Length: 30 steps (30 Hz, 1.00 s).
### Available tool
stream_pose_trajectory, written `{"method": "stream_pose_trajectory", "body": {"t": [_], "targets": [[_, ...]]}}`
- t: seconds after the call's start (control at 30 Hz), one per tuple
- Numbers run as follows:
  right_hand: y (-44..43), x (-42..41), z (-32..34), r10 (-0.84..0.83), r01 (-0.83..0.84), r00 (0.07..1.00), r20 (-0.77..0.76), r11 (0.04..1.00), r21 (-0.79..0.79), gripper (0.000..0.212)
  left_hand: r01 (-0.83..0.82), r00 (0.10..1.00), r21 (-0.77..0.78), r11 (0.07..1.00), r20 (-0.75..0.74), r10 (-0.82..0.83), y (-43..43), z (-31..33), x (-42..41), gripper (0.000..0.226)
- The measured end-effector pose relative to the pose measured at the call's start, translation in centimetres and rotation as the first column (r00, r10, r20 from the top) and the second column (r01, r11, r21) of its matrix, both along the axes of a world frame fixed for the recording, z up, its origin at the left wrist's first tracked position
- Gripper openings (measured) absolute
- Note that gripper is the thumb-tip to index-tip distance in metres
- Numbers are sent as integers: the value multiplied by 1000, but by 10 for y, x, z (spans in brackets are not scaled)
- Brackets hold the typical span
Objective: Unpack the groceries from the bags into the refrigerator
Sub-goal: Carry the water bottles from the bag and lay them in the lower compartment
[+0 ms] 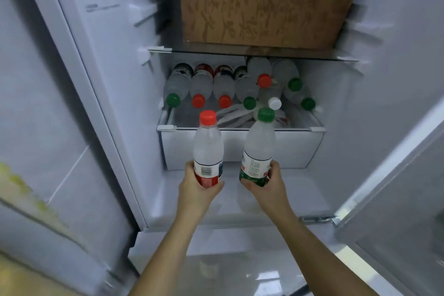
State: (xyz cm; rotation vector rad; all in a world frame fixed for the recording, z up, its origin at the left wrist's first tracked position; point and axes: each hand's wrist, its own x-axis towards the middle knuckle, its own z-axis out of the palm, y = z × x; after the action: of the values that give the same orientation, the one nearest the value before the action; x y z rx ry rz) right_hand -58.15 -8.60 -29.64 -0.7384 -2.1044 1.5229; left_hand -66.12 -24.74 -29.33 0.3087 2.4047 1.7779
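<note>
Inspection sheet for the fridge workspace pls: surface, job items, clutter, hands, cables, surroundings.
Surface: shelf carries stored bottles lying on their sides, caps outward, some stacked at the right.
Job's things: red-cap bottle and green-cap bottle, both upright in front of the shelf.
Clutter: white bag at the shelf front; brown board on the upper shelf.
Grippers: left hand grips the red-cap bottle's base; right hand grips the green-cap bottle's base.
Cables: nothing seen.
Surroundings: door open at the right; drawer under the shelf.
</note>
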Motion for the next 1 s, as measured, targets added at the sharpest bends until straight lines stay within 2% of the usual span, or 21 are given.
{"method": "stream_pose_trajectory", "body": {"t": [0.27, 0.4, 0.53, 0.63, 0.7, 0.77, 0.83, 1.0], "targets": [[11, -9, 2, 102, -102, 993, 52, 995, -4, 72, 52, 999, -38, 998, -2, -52, 6, 0, -13, 66], [15, -2, 33, 144, -146, 988, 62, 989, 24, 68, 81, 997, -75, 994, 4, -81, -1, 11, -12, 69], [25, -11, 92, 55, -45, 997, -55, 983, 180, 74, -37, 973, -107, 994, -229, 11, -7, 62, -17, 75], [28, -36, 123, 64, -38, 990, -129, 980, 198, 64, -35, 942, -146, 989, -334, -16, 4, 106, -31, 74], [23, -50, 129, 114, -90, 987, -111, 976, 199, 42, 6, 946, -265, 964, -310, -91, 15, 123, -41, 65], [21, -58, 121, 148, -120, 984, -101, 963, 240, 20, 47, 956, -372, 927, -254, -150, 22, 131, -48, 45], [22, -61, 115, 156, -123, 982, -112, 959, 255, 17, 70, 953, -369, 927, -250, -172, 20, 133, -51, 34], [28, -65, 110, 145, -109, 981, -125, 960, 259, 21, 65, 917, -260, 963, -366, -160, 1, 152, -34, 24]]}}
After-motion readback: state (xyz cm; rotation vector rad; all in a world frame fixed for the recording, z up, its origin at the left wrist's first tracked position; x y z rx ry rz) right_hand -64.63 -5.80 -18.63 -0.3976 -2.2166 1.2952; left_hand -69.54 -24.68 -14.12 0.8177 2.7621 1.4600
